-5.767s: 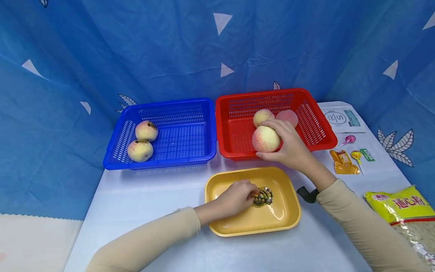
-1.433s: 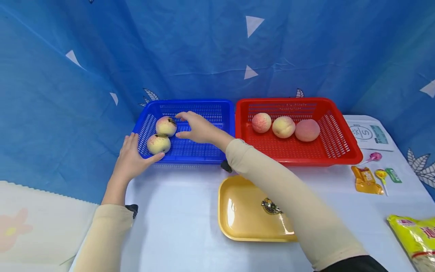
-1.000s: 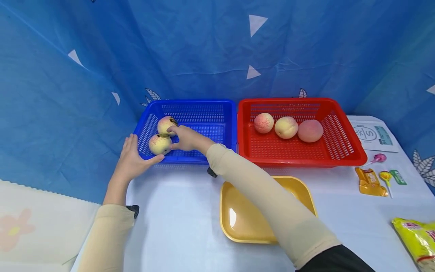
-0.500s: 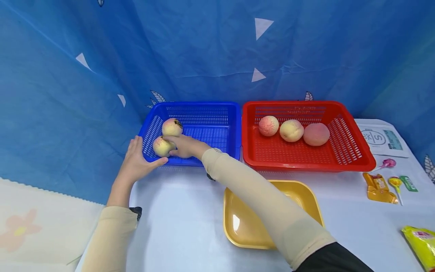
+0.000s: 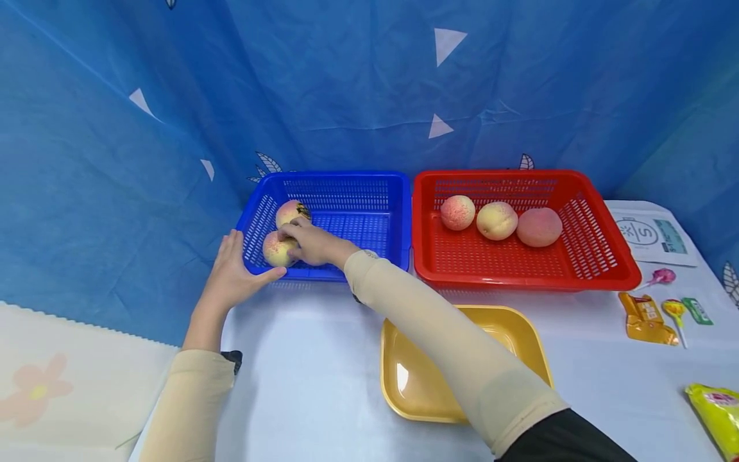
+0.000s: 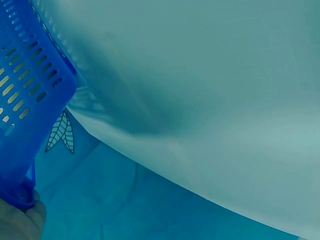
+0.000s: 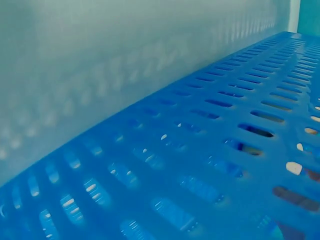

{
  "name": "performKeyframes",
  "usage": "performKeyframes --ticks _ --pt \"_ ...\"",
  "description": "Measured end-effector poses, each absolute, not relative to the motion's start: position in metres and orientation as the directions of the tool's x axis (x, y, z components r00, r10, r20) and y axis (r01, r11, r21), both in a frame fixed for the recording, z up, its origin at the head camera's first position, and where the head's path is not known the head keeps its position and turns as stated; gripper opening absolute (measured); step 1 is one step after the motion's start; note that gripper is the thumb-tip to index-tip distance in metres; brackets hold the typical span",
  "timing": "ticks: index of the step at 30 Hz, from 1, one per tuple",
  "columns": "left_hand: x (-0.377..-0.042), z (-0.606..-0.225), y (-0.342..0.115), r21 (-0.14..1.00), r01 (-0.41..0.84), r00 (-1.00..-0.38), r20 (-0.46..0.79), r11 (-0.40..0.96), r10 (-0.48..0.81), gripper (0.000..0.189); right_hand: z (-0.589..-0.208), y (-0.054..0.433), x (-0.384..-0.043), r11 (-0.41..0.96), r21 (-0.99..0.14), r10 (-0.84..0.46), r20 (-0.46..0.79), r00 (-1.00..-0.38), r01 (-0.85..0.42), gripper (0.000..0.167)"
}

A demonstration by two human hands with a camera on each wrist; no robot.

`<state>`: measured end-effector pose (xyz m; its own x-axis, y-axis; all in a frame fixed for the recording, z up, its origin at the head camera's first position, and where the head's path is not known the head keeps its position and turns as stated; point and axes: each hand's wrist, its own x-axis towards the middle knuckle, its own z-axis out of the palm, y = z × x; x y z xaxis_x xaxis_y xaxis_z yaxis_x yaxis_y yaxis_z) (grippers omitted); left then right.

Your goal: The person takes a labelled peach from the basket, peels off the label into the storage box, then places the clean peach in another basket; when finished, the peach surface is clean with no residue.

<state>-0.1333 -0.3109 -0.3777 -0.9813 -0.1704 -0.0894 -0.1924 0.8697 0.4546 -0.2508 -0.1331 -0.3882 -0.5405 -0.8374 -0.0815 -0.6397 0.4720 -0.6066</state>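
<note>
Left hand (image 5: pixel 231 276): flat along the left side of the blue basket (image 5: pixel 369 234), fingers straight, thumb stretched along its front rim, touching it. Front peach (image 5: pixel 272 249) sat inside that basket at the front left, back peach (image 5: pixel 288 210) just behind it with a black mark on its right side. Right hand (image 5: pixel 314 244) reached into the basket, fingers and thumb bent against the front peach; could not tell if it was clamped on it or just touching. Hands were apart from each other. Yellow tray (image 5: pixel 416 385) stood on the white-covered counter (image 5: pixel 288 372), partly hidden under the right sleeve (image 5: pixel 427 321). Red basket (image 5: pixel 491 263), just beside the blue one, held three peaches (image 5: pixel 497 221) in a row. Further right: orange packet (image 5: pixel 646 319), white pouch (image 5: pixel 652 234), pink lollipop (image 5: pixel 662 276), yellow lollipop (image 5: pixel 673 308), small green packet (image 5: pixel 697 310). Yellow bag (image 5: pixel 716 414) ran off the right edge.
</note>
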Motion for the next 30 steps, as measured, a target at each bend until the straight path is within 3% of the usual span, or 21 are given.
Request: performKeyframes --ticks 4,7,12,21,25,30 --pt "-0.1336 -0.3778 -0.3106 0.461 -0.193 -0.981 -0.091 0.866 -0.171 0.128 -0.3908 -0.1354 -0.2515 0.428 -0.573 -0.850 0.007 -0.526 -0.699 0.038" --pt "-0.1339 -0.3780 -0.3103 0.461 -0.190 -0.982 -0.089 0.867 -0.168 0.129 -0.3915 -0.1354 -0.2501 0.443 -0.557 -0.837 0.023 -0.546 -0.703 0.049" --pt "-0.1346 -0.3784 -0.3099 0.458 -0.186 -0.983 -0.086 0.869 -0.165 0.129 -0.3921 -0.1344 -0.2475 0.497 -0.526 -0.816 -0.012 -0.578 -0.690 0.065" --pt "-0.1347 -0.3783 -0.3104 0.448 -0.179 -0.984 -0.075 0.876 -0.163 0.129 -0.3956 -0.1362 -0.2477 0.458 -0.596 -0.826 -0.011 -0.563 -0.659 0.071" --pt "-0.1350 -0.3784 -0.3111 0.449 -0.174 -0.985 -0.070 0.876 -0.160 0.130 -0.3964 -0.1368 -0.2472 0.490 -0.574 -0.826 -0.065 -0.560 -0.656 0.078" --pt "-0.1344 -0.3778 -0.3121 0.447 -0.171 -0.985 -0.067 0.878 -0.158 0.130 -0.3966 -0.1375 -0.2474 0.491 -0.548 -0.836 -0.077 -0.544 -0.677 0.074"
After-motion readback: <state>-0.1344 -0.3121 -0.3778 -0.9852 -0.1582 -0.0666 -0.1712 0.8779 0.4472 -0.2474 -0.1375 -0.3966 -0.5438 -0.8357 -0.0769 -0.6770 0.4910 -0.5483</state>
